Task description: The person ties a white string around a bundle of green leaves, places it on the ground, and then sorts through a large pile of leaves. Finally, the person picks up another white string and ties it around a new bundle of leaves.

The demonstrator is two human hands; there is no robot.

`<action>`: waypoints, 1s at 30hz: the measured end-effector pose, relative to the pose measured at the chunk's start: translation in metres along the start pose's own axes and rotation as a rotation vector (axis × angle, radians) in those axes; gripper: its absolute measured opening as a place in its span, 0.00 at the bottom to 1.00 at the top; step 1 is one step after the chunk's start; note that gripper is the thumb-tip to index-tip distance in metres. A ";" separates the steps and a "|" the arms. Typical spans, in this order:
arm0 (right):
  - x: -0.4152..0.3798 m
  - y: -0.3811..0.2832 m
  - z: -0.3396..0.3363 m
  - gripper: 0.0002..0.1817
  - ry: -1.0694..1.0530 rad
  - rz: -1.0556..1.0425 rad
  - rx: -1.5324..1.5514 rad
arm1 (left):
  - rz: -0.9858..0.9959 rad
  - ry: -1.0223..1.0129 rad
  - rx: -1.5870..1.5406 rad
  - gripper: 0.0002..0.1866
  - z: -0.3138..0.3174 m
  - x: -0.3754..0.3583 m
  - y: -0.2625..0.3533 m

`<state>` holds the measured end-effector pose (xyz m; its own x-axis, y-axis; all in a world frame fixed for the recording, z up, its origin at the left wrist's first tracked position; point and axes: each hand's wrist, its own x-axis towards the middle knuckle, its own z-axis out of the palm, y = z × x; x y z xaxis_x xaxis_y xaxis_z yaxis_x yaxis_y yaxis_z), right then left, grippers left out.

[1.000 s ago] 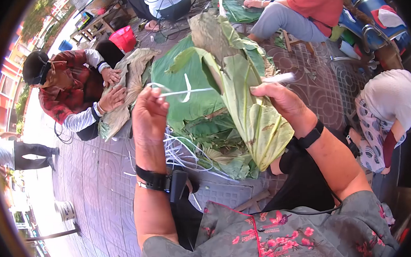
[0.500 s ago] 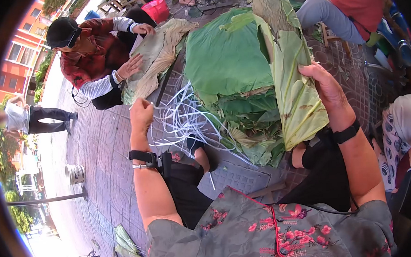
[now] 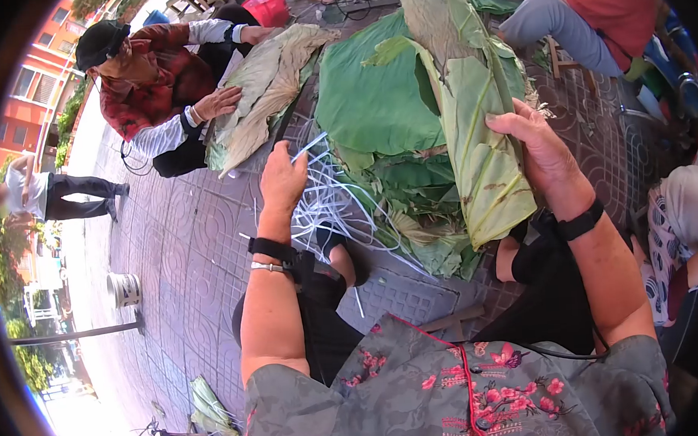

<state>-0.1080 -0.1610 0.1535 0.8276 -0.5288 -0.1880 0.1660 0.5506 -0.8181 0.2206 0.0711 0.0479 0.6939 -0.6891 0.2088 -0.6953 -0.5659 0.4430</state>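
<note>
Patterned paving [image 3: 182, 236] covers the outdoor ground, w/ an orange bldg [image 3: 33, 85] far L. Near it stands a person [image 3: 34, 193] in dark trousers; a white bucket [image 3: 124, 290] is on the ground nearby. Next along, a seated co-worker [image 3: 137, 91] in a red-and-black shirt has both hands at a dry, brownish leaf [image 3: 258, 104]; a red basin [image 3: 268, 11] is just behind. Then comes the wearer's left hand [image 3: 283, 180], just beside a tangle of white strips [image 3: 324, 203]: fingers curled together, one strip rising by the tips, can't tell if they're pinching it. Mid-view: pile of green lotus leaves [image 3: 377, 96]. Folded lotus leaf [image 3: 484, 146], yellowish-green, is in front of the pile's R side, R edge pinched in the right hand [image 3: 543, 146], thumb pressed on the near face, other fingers partly hidden behind. Far R, a co-worker [image 3: 612, 10] in an orange-red top sits on a wooden stool [image 3: 559, 57].
</note>
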 end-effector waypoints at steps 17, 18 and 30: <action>0.010 0.031 0.016 0.23 -0.043 -0.126 -0.319 | -0.022 -0.517 -1.249 0.45 -0.009 -0.042 0.200; 0.011 0.031 0.012 0.19 -0.046 -0.107 -0.252 | -0.049 -0.471 -1.309 0.36 -0.005 -0.042 0.199; 0.014 0.033 0.007 0.43 0.300 -0.462 -0.861 | -0.536 -0.626 -1.835 0.18 -0.004 -0.034 0.188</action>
<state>-0.0872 -0.1458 0.1281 0.5927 -0.7768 0.2130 -0.1050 -0.3367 -0.9357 0.0672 -0.0102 0.1280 0.2962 -0.9013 -0.3161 0.7808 0.0379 0.6236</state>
